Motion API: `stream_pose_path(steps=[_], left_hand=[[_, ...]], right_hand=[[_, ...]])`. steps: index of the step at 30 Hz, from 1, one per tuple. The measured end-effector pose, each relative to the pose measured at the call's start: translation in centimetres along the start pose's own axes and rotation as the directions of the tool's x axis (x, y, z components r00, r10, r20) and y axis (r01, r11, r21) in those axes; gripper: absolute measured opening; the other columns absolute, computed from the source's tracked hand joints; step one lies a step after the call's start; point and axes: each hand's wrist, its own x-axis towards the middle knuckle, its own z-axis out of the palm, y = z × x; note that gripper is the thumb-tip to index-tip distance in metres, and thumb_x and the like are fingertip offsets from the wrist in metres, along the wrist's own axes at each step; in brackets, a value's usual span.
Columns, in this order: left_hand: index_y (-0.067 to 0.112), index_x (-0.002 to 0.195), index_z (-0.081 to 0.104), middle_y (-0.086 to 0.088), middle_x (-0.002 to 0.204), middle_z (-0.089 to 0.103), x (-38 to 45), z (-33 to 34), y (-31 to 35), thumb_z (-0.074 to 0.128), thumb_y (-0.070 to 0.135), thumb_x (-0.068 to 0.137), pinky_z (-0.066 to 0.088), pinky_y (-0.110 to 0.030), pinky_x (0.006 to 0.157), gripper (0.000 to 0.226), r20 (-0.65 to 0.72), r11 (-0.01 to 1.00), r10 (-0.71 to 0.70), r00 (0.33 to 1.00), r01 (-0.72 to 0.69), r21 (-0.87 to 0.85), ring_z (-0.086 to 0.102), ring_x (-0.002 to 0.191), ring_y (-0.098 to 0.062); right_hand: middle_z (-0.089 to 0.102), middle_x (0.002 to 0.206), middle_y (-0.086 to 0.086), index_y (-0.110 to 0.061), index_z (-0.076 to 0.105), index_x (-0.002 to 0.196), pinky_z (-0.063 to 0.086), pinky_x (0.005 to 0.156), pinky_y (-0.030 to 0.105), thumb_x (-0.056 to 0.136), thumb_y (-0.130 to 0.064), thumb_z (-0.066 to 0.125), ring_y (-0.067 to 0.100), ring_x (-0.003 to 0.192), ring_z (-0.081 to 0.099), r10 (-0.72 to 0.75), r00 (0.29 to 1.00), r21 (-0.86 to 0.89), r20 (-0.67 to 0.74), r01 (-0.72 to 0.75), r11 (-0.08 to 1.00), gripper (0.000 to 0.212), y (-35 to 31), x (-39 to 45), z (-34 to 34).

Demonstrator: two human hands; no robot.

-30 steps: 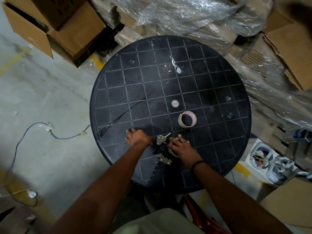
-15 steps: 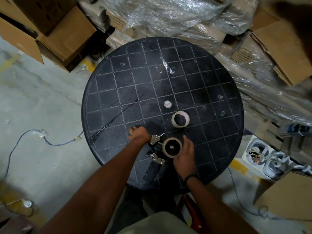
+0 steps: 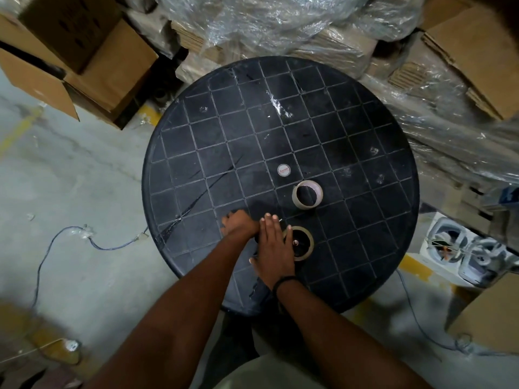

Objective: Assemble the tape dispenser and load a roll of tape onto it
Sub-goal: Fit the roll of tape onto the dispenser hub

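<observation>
Flat right hand (image 3: 276,249) covers the dispenser beside left hand (image 3: 238,224).

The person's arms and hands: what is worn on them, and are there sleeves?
Both forearms are bare, with no sleeves in view. The right hand has a thin dark band around its wrist. The left hand shows no glove, ring or band. No watch is visible on either wrist.
</observation>
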Motion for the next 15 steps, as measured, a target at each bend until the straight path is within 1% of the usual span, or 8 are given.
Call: stream_pose_path(steps=[3,6,8,10,11,12,13,15], left_hand=[[0.009,0.106,0.070,-0.015,0.127,0.063,0.4,1.1,-0.7,0.064,0.045,0.085,0.049,-0.047,0.103,0.042,-0.002,0.997,0.032,0.999,-0.032,-0.070,0.054,0.124,-0.034],[0.010,0.100,0.072,-0.016,0.116,0.070,-0.3,1.5,-1.6,0.056,0.047,0.081,0.052,-0.043,0.099,0.045,-0.002,0.971,0.080,0.997,-0.079,-0.225,0.062,0.114,-0.036],[0.004,0.106,0.070,-0.021,0.120,0.069,-0.7,1.4,-2.3,0.055,0.033,0.089,0.048,-0.043,0.103,0.036,0.017,0.930,0.130,0.991,-0.116,-0.350,0.059,0.119,-0.040],[0.004,0.120,0.067,-0.021,0.130,0.065,-1.4,0.9,-3.1,0.057,0.041,0.085,0.044,-0.044,0.109,0.052,0.085,0.899,0.218,0.972,-0.166,-0.406,0.057,0.126,-0.040],[0.009,0.126,0.067,-0.021,0.142,0.057,-1.1,0.9,-3.6,0.058,0.051,0.079,0.039,-0.044,0.114,0.064,0.127,0.896,0.297,0.947,-0.230,-0.379,0.051,0.134,-0.039],[0.018,0.131,0.066,-0.022,0.154,0.043,-1.4,0.5,-3.9,0.057,0.056,0.075,0.032,-0.043,0.120,0.068,0.175,0.910,0.366,0.914,-0.312,-0.271,0.040,0.144,-0.038],[0.023,0.135,0.063,-0.024,0.161,0.029,-1.4,0.2,-4.3,0.059,0.055,0.076,0.023,-0.042,0.124,0.067,0.223,0.910,0.413,0.883,-0.390,-0.141,0.027,0.150,-0.037],[0.021,0.146,0.050,-0.027,0.163,0.021,-1.9,-0.3,-4.6,0.066,0.043,0.084,0.010,-0.040,0.127,0.068,0.273,0.844,0.507,0.818,-0.535,0.036,0.010,0.155,-0.035]], right_hand=[[0.006,0.166,0.014,-0.005,0.008,0.157,0.009,0.120,0.059,0.094,-0.043,0.052,0.031,0.153,0.001,-0.054,0.998,0.026,0.022,0.053,0.998,0.086,0.5,0.3,0.7],[0.001,0.167,0.013,-0.007,0.006,0.158,0.011,0.121,0.056,0.097,-0.038,0.050,0.030,0.153,0.004,-0.075,0.997,0.091,0.034,0.072,0.993,0.082,1.0,0.1,1.3],[0.005,0.167,0.013,-0.007,0.011,0.158,0.012,0.122,0.054,0.094,-0.041,0.056,0.029,0.153,0.006,-0.102,0.994,0.125,0.045,0.096,0.988,0.086,1.2,0.3,1.1],[0.012,0.166,0.013,-0.006,0.017,0.157,0.011,0.123,0.052,0.089,-0.043,0.062,0.029,0.153,0.011,-0.140,0.989,0.154,0.054,0.130,0.979,0.089,1.6,0.7,0.5],[0.015,0.165,0.014,-0.006,0.018,0.156,0.010,0.123,0.052,0.089,-0.044,0.063,0.029,0.152,0.014,-0.160,0.985,0.148,0.057,0.150,0.978,0.090,1.9,0.9,0.3],[0.017,0.164,0.015,-0.005,0.019,0.156,0.008,0.123,0.052,0.089,-0.045,0.062,0.030,0.152,0.016,-0.176,0.983,0.131,0.060,0.167,0.977,0.089,2.2,1.1,0.1],[0.019,0.164,0.016,-0.004,0.020,0.156,0.008,0.123,0.052,0.089,-0.046,0.060,0.030,0.151,0.018,-0.187,0.980,0.111,0.063,0.179,0.977,0.088,2.3,1.2,0.0],[0.021,0.163,0.018,-0.003,0.020,0.155,0.008,0.123,0.052,0.091,-0.045,0.057,0.032,0.150,0.020,-0.193,0.979,0.086,0.063,0.188,0.978,0.085,2.4,1.4,-0.1]])
